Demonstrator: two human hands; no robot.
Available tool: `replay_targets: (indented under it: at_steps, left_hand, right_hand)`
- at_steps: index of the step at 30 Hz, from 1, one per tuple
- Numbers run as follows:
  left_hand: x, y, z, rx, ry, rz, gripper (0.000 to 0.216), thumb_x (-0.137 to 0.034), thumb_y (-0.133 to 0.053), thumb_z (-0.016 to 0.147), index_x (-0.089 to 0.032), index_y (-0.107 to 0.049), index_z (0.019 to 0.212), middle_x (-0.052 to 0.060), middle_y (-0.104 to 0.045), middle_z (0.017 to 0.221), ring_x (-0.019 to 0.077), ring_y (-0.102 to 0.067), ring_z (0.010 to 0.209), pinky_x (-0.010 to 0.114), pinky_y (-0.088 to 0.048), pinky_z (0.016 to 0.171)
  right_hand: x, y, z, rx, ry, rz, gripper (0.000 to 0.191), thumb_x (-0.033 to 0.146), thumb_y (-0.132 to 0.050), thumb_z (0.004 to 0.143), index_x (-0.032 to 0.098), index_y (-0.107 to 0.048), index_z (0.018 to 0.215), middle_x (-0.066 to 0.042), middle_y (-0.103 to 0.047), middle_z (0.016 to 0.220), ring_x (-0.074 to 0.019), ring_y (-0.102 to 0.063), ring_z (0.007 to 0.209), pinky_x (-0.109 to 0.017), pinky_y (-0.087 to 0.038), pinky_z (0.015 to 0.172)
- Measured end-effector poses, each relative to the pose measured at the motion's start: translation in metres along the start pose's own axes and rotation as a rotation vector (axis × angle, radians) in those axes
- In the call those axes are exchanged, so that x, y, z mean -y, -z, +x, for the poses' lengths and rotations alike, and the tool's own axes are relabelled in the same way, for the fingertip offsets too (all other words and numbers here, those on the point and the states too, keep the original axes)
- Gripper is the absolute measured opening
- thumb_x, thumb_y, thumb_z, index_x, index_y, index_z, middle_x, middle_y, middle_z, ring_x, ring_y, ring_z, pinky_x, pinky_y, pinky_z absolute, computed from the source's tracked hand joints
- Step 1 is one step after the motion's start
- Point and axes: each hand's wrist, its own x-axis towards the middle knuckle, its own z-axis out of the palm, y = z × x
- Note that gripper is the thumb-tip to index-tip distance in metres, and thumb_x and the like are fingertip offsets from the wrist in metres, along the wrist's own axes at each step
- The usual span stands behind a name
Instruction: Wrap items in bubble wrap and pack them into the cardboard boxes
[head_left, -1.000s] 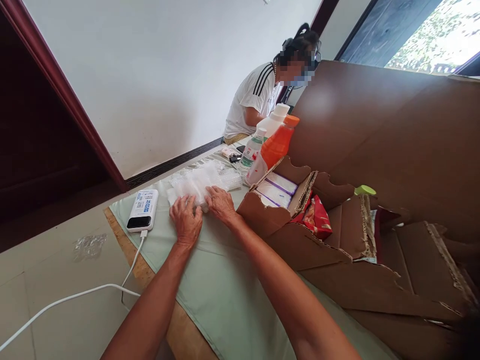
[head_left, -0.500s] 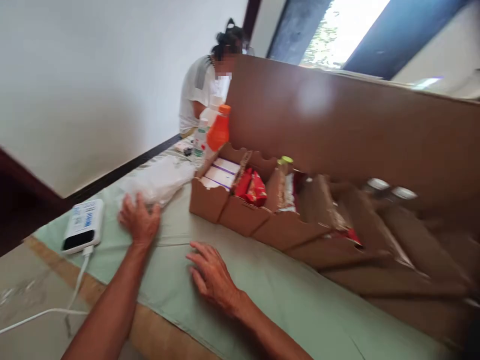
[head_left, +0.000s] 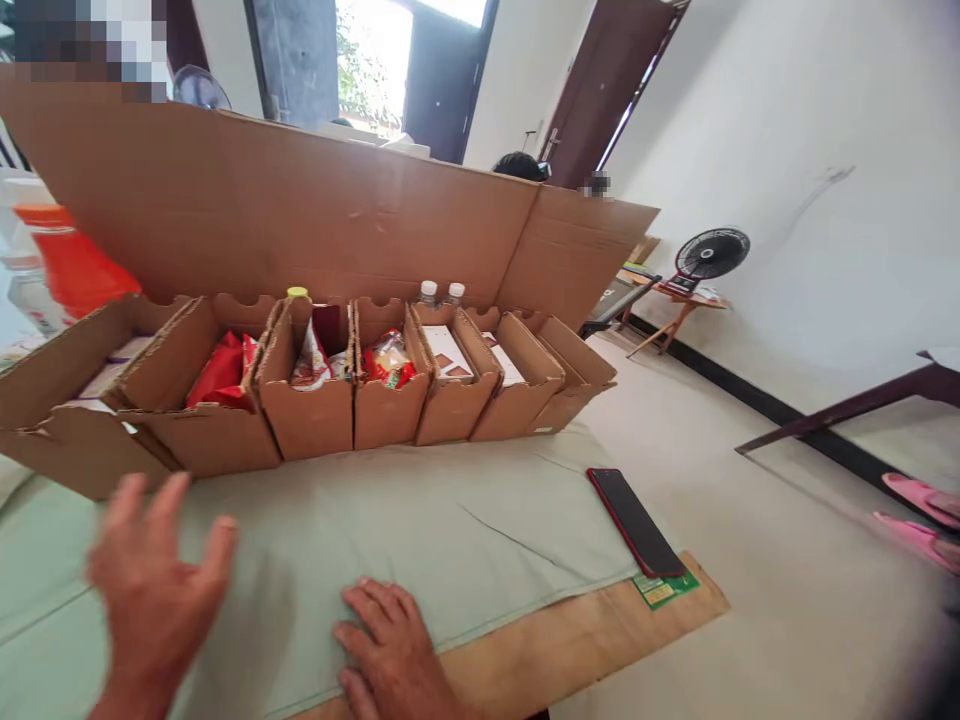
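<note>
My left hand [head_left: 157, 590] hangs over the green cloth [head_left: 315, 540] with fingers spread, slightly blurred and holding nothing. It is nearest to the leftmost cardboard bins. My right hand [head_left: 394, 645] lies on the cloth near the front edge, fingers loosely apart, with nothing in it. Beyond both hands runs a row of cardboard bins [head_left: 311, 425]. Red packets [head_left: 229, 370] sit in one, a foil packet [head_left: 313, 355] in another, and a snack bag [head_left: 390, 355] in the bin beside that. White boxes [head_left: 445, 352] stand in bins farther right.
A tall cardboard panel [head_left: 337, 215] rises behind the bins. Orange bottle [head_left: 79, 260] stands at far left. A dark phone [head_left: 634, 520] lies at the table's right end, partly over a green card [head_left: 667, 590]. A fan [head_left: 709, 255] sits on a small wooden table; pink slippers [head_left: 926, 495] are at far right.
The view has swung right, bringing the phone and fan in and leaving the power bank and plastic bag out. My left hand has come away from the bag and lifted off the cloth.
</note>
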Motion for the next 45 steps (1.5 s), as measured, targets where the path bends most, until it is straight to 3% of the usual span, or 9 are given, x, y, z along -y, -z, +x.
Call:
replay_targets:
  at_steps: [2, 5, 11, 14, 17, 20, 24, 30, 45]
  left_hand:
    - [-0.050, -0.044, -0.019, 0.060, -0.198, -0.013, 0.071, -0.038, -0.055, 0.093, -0.044, -0.026, 0.158, -0.001, -0.021, 0.170, 0.0422, -0.035, 0.147, 0.067, -0.031, 0.116]
    - [-0.098, -0.087, -0.043, 0.247, -0.345, 0.001, 0.060, -0.037, -0.051, 0.096, -0.024, -0.040, 0.153, 0.018, -0.036, 0.161, 0.0415, -0.041, 0.143, 0.063, -0.041, 0.109]
    - [-0.126, -0.134, -0.070, 0.410, -0.534, 0.025, 0.050, -0.040, -0.051, 0.096, -0.016, -0.057, 0.140, 0.021, -0.051, 0.150, 0.0385, -0.046, 0.140, 0.058, -0.045, 0.107]
    - [-0.126, -0.148, -0.085, 0.495, -0.657, 0.088, 0.047, -0.041, -0.052, 0.096, -0.016, -0.063, 0.135, 0.020, -0.057, 0.146, 0.0388, -0.051, 0.136, 0.061, -0.042, 0.108]
    - [-0.123, -0.152, -0.092, 0.528, -0.730, 0.131, 0.047, -0.042, -0.052, 0.096, -0.017, -0.064, 0.134, 0.020, -0.056, 0.148, 0.0374, -0.052, 0.136, 0.061, -0.040, 0.110]
    - [-0.121, -0.152, -0.091, 0.506, -0.754, 0.121, 0.047, -0.044, -0.052, 0.095, -0.017, -0.065, 0.133, 0.020, -0.057, 0.146, 0.0367, -0.053, 0.135, 0.060, -0.041, 0.109]
    - [-0.119, -0.152, -0.090, 0.494, -0.737, 0.091, 0.046, -0.045, -0.053, 0.095, -0.019, -0.066, 0.130, 0.019, -0.058, 0.146, 0.0364, -0.053, 0.135, 0.059, -0.040, 0.110]
    - [-0.118, -0.152, -0.091, 0.503, -0.729, 0.054, 0.047, -0.044, -0.057, 0.093, -0.018, -0.065, 0.131, 0.019, -0.057, 0.147, 0.0373, -0.053, 0.136, 0.060, -0.040, 0.110]
    - [-0.115, -0.157, -0.093, 0.489, -0.707, 0.034, 0.048, -0.042, -0.063, 0.088, -0.020, -0.067, 0.131, 0.017, -0.058, 0.147, 0.0383, -0.054, 0.134, 0.061, -0.042, 0.108]
  right_hand:
    - [-0.004, -0.009, -0.002, -0.028, 0.064, -0.047, 0.037, 0.047, -0.064, 0.090, 0.024, -0.065, 0.119, -0.006, -0.060, 0.143, -0.0250, -0.050, 0.135, -0.041, -0.044, 0.109]
    - [-0.013, -0.026, -0.003, -0.078, 0.212, -0.123, 0.025, 0.048, -0.068, 0.089, 0.026, -0.069, 0.101, 0.001, -0.075, 0.114, -0.0220, -0.063, 0.114, -0.036, -0.054, 0.089]
    - [-0.038, -0.062, -0.041, -0.220, 0.295, -0.154, 0.023, 0.040, -0.057, 0.099, 0.029, -0.067, 0.082, 0.011, -0.079, 0.092, -0.0105, -0.070, 0.093, -0.024, -0.052, 0.068]
    - [-0.046, -0.041, -0.072, -0.308, 0.191, -0.004, 0.016, 0.033, -0.055, 0.100, 0.030, -0.068, 0.091, 0.011, -0.079, 0.092, -0.0085, -0.071, 0.092, -0.024, -0.052, 0.080]
    - [-0.061, 0.020, -0.106, -0.502, -0.071, 0.113, 0.017, 0.027, -0.054, 0.094, 0.027, -0.068, 0.104, 0.002, -0.079, 0.099, -0.0169, -0.072, 0.100, -0.034, -0.053, 0.088]
    - [-0.096, 0.095, -0.136, -0.608, -0.317, -0.026, 0.030, 0.014, -0.049, 0.092, 0.026, -0.067, 0.112, -0.006, -0.077, 0.111, -0.0211, -0.070, 0.107, -0.040, -0.053, 0.095]
    - [-0.161, 0.158, -0.164, -0.666, -0.758, -0.285, 0.032, 0.034, -0.052, 0.094, 0.024, -0.067, 0.120, -0.015, -0.065, 0.135, -0.0301, -0.062, 0.123, -0.050, -0.048, 0.103]
    - [-0.228, 0.167, -0.179, -0.403, -1.148, -0.454, 0.063, 0.047, -0.052, 0.090, 0.014, -0.048, 0.144, -0.021, -0.051, 0.150, -0.0375, -0.054, 0.131, -0.057, -0.041, 0.105]
    - [-0.245, 0.186, -0.197, -0.313, -1.153, -0.514, 0.050, 0.048, -0.053, 0.089, 0.023, -0.061, 0.131, -0.013, -0.065, 0.135, -0.0352, -0.062, 0.116, -0.049, -0.049, 0.089]
